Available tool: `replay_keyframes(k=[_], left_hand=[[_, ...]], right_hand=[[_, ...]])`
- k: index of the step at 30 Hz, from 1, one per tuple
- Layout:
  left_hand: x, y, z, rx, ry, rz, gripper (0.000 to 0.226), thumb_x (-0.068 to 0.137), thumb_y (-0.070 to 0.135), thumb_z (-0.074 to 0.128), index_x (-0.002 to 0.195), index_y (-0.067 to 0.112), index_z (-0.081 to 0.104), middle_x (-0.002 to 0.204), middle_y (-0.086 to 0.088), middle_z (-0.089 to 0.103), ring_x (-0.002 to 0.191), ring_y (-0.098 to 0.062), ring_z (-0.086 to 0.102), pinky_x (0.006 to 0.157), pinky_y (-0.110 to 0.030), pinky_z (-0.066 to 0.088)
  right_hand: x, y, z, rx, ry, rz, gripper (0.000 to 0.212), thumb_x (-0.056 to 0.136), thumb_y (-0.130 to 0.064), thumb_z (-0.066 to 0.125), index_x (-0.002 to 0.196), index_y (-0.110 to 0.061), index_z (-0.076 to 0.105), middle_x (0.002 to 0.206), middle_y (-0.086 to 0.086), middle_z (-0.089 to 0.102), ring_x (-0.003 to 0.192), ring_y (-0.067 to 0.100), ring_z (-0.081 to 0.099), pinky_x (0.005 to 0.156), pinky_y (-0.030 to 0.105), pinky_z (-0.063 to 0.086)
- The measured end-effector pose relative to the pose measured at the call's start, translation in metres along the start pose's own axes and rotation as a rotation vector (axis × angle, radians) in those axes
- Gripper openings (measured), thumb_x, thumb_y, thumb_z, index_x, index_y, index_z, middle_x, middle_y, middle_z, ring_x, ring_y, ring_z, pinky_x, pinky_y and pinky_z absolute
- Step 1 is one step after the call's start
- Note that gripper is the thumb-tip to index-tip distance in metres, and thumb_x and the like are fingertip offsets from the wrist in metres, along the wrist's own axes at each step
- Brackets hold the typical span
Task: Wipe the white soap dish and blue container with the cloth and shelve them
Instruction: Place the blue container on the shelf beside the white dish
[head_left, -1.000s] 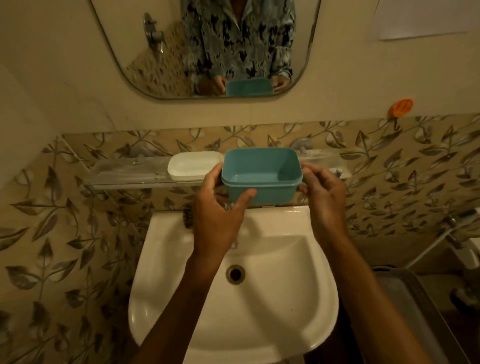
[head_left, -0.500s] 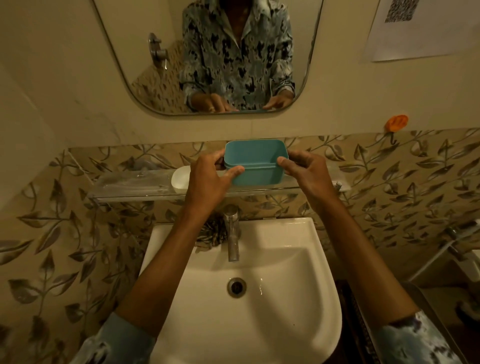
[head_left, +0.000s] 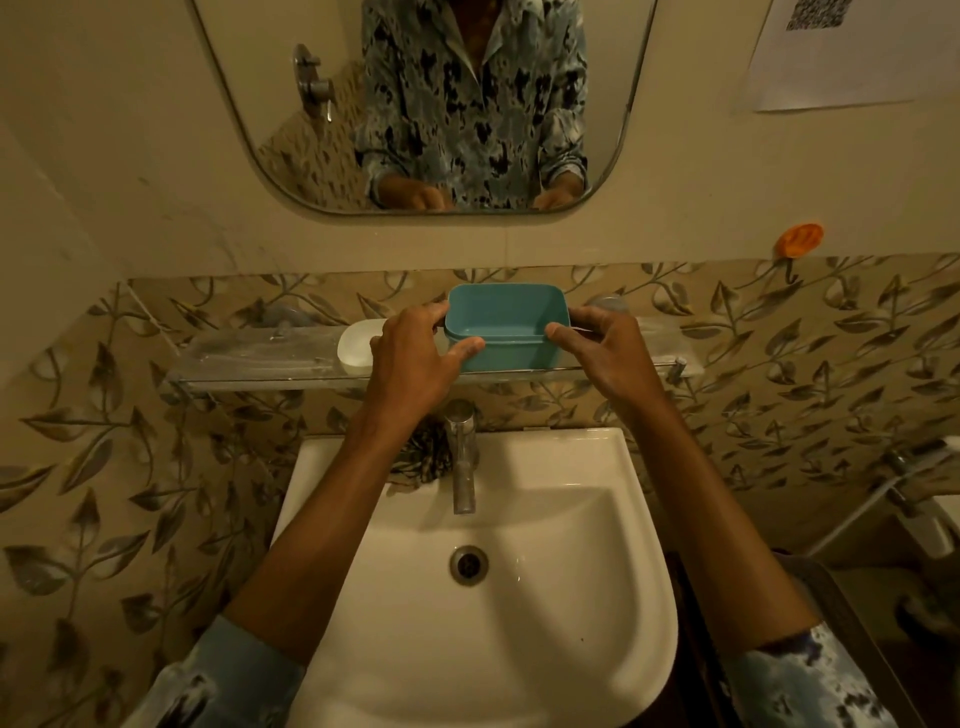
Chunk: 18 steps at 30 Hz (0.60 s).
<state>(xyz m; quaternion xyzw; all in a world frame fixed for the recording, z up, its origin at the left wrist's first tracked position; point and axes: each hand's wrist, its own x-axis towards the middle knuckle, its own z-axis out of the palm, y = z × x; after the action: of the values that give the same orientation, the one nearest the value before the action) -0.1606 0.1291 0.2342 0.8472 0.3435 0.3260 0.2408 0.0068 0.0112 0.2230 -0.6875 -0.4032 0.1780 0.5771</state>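
Two grips: your left hand (head_left: 410, 353) and right hand (head_left: 605, 345) clasp the blue container (head_left: 504, 319) at the shelf (head_left: 260, 358). Shelving step; next, release gently.

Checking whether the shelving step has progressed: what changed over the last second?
The blue container moved forward from over the sink to the glass shelf, right of the white soap dish; whether it rests there is unclear. The left hand and right hand still grip its sides. The white soap dish stayed on the shelf.

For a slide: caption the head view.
Left hand and right hand hold blue container on glass shelf, beside white soap dish.
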Motion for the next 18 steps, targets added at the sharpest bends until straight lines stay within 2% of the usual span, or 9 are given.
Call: replay_keyframes(k=[5,8,10,12,15,18], left_hand=[[-0.003,-0.001,-0.002,-0.001,-0.006,0.014,0.048,0.078,0.033,0.072,0.123,0.022,0.061,0.114,0.001,0.069,0.102,-0.018,0.062,0.089,-0.042,0.05],[-0.01,0.001,-0.006,0.019,0.048,0.0,0.047,0.08,0.032,0.071,0.123,0.018,0.06,0.114,-0.002,0.068,0.103,-0.019,0.06,0.088,-0.038,0.05],[-0.022,0.0,-0.009,-0.001,0.177,0.005,0.036,0.084,0.03,0.066,0.117,0.017,0.062,0.104,-0.002,0.068,0.095,-0.016,0.061,0.081,-0.035,0.052],[-0.045,-0.006,-0.008,-0.061,0.262,0.024,0.015,0.089,0.027,0.059,0.098,0.017,0.064,0.086,0.004,0.065,0.077,-0.011,0.06,0.068,-0.027,0.053],[-0.086,-0.042,0.015,-0.075,0.16,-0.091,0.016,0.091,0.022,0.055,0.079,0.015,0.062,0.065,0.004,0.061,0.057,-0.008,0.058,0.053,-0.024,0.049],[-0.106,-0.104,0.054,0.035,-0.032,-0.312,0.015,0.088,0.018,0.059,0.076,0.015,0.065,0.067,0.0,0.066,0.063,-0.017,0.064,0.055,-0.028,0.049]], right_hand=[[-0.006,-0.001,-0.001,-0.008,0.007,-0.013,0.037,0.092,-0.011,0.061,0.128,-0.004,0.058,0.118,0.006,0.067,0.092,-0.002,0.063,0.068,0.01,0.052],[-0.012,0.0,0.0,-0.002,0.053,0.014,0.044,0.09,-0.014,0.065,0.132,-0.004,0.054,0.127,0.011,0.063,0.104,0.01,0.064,0.079,0.018,0.055],[-0.018,0.002,-0.001,-0.028,0.139,0.027,0.052,0.088,-0.019,0.068,0.135,-0.005,0.051,0.135,0.011,0.057,0.117,0.018,0.059,0.09,0.026,0.054],[-0.032,0.005,-0.004,-0.029,0.239,-0.026,0.049,0.087,-0.018,0.069,0.132,-0.008,0.053,0.132,0.008,0.058,0.115,0.015,0.059,0.09,0.022,0.053],[-0.062,0.021,-0.005,-0.009,0.333,-0.114,0.035,0.086,-0.008,0.068,0.12,-0.008,0.059,0.115,0.006,0.065,0.103,0.01,0.064,0.086,0.019,0.053],[-0.093,0.052,0.002,0.009,0.315,-0.079,0.027,0.085,0.0,0.067,0.107,-0.014,0.063,0.103,0.009,0.066,0.094,0.015,0.065,0.082,0.02,0.053]])
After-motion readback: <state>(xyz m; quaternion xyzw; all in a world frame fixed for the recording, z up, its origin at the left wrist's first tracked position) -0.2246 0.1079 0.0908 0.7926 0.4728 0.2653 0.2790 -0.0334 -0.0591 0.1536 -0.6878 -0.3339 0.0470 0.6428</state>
